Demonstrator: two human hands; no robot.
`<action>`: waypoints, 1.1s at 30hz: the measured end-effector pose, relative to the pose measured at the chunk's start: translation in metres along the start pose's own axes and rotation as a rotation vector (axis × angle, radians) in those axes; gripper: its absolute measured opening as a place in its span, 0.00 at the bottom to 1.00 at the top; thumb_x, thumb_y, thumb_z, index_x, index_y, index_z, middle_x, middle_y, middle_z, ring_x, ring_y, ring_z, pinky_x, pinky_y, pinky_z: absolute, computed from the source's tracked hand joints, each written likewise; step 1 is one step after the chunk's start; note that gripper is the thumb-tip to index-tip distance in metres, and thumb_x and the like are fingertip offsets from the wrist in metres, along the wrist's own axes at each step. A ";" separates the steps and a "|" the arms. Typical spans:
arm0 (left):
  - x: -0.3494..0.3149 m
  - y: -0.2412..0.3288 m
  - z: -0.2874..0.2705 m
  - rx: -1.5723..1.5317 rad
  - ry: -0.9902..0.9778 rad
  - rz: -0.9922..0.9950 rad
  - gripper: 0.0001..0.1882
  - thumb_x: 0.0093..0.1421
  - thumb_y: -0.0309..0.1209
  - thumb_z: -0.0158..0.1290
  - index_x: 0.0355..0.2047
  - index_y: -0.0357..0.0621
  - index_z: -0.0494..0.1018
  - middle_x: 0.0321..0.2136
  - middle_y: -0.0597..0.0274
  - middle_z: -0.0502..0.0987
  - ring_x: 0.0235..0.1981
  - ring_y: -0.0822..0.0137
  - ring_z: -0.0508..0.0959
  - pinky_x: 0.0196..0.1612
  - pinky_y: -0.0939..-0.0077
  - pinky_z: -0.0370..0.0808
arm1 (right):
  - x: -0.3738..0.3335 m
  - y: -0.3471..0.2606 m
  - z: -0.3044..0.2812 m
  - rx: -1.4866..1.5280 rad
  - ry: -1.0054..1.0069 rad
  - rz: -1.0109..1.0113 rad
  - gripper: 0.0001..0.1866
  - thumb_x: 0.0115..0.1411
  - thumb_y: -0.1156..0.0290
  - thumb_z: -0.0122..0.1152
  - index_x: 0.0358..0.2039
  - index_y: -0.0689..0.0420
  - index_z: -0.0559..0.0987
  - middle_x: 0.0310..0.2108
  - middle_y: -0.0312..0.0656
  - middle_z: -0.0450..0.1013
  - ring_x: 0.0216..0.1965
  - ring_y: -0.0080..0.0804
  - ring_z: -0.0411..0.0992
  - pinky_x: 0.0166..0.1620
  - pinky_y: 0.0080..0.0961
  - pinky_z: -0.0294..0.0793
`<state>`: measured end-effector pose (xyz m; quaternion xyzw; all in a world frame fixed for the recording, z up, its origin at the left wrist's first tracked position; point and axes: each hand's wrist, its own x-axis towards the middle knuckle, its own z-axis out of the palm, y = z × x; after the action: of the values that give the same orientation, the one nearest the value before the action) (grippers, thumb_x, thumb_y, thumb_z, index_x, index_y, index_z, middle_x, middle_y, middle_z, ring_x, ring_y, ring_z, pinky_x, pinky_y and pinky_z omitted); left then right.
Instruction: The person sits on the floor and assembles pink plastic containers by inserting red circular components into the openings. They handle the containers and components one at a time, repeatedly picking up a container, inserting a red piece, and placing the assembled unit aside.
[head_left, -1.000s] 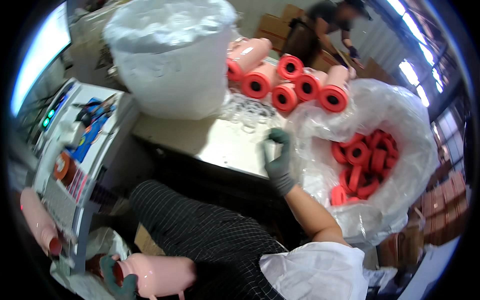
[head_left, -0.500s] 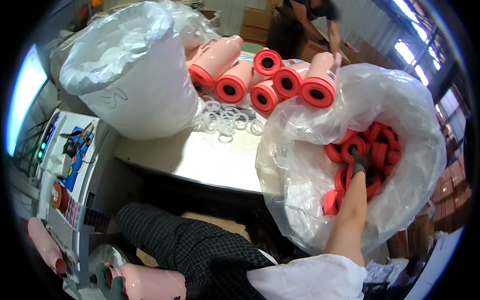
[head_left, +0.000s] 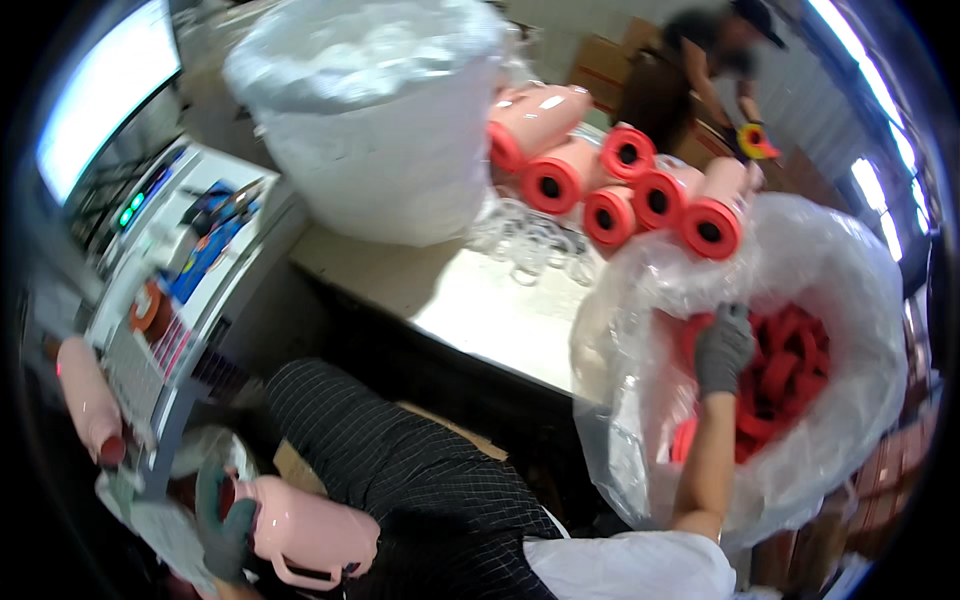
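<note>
At the lower left my left hand (head_left: 228, 530), in a grey-green glove, grips the mouth end of a pink flask body (head_left: 315, 530). The flask lies on its side across my lap, its handle facing down. My right hand (head_left: 724, 350), in a grey glove, is over the opening of a clear plastic bag (head_left: 640, 430). Its fingers are curled, and red plastic shows right beside them; blur hides whether a ring is in the grip. Several red plastic rings (head_left: 790, 365) are heaped inside the bag.
Several pink flasks with red bases (head_left: 710, 230) lie on the white table (head_left: 390, 280), near clear rings (head_left: 535, 245). A tall white sack (head_left: 380, 150) stands behind. Left are a cluttered machine (head_left: 240, 240) and another pink flask (head_left: 90, 395). A person (head_left: 690, 80) works at the back.
My right hand has risen from among the red rings and moved left within the bag. The flask in my left hand has turned, showing its handle. The whole view has shifted.
</note>
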<state>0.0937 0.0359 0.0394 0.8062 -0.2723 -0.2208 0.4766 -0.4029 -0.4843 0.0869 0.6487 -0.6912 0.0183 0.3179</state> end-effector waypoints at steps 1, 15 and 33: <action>-0.004 -0.006 0.001 -0.108 0.043 -0.062 0.28 0.51 0.34 0.59 0.52 0.36 0.72 0.48 0.59 0.72 0.49 0.64 0.72 0.55 0.67 0.70 | -0.005 0.002 -0.021 0.034 0.068 -0.123 0.17 0.58 0.70 0.57 0.49 0.54 0.81 0.44 0.47 0.75 0.46 0.47 0.78 0.45 0.41 0.79; -0.075 -0.187 0.001 0.137 1.008 0.101 0.09 0.73 0.33 0.48 0.39 0.45 0.76 0.33 0.68 0.76 0.37 0.68 0.78 0.44 0.70 0.75 | -0.279 -0.389 -0.064 1.667 -0.105 -0.816 0.26 0.64 0.70 0.62 0.61 0.64 0.74 0.53 0.52 0.74 0.54 0.49 0.71 0.62 0.43 0.68; -0.050 -0.108 0.091 -0.968 0.664 -0.084 0.11 0.75 0.36 0.41 0.39 0.46 0.69 0.37 0.64 0.76 0.39 0.74 0.76 0.44 0.75 0.76 | -0.225 -0.360 -0.199 2.037 -0.147 -1.486 0.31 0.49 0.71 0.74 0.56 0.66 0.80 0.41 0.48 0.76 0.40 0.39 0.73 0.44 0.33 0.74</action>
<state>0.0247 0.0523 -0.0921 0.5329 0.0555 -0.0741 0.8411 -0.0036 -0.2546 0.0018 0.8295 0.1507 0.3226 -0.4303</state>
